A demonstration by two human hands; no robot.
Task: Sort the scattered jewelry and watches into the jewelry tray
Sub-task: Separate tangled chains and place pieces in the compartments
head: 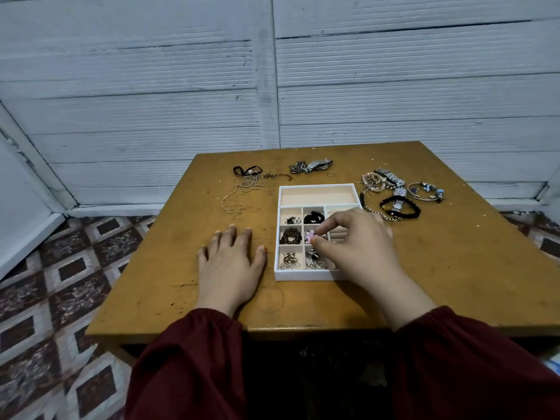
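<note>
Right hand (pixel 354 247) pinches pink beaded piece (pixel 309 236) over tray (pixel 280 275) middle cell; left hand (pixel 231 262) flat, fingers straight. Next, likely: release, fetch watch (pixel 389 176).

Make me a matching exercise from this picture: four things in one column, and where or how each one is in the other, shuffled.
1. left hand
2. right hand
3. long far compartment of the white jewelry tray
4. black beaded bracelet

A. on the brown wooden table, right of the tray
B. pinches a pink beaded piece over the tray
C. flat on the table, left of the tray
D. nothing in it

Pairs: 1-C, 2-B, 3-D, 4-A.
</note>
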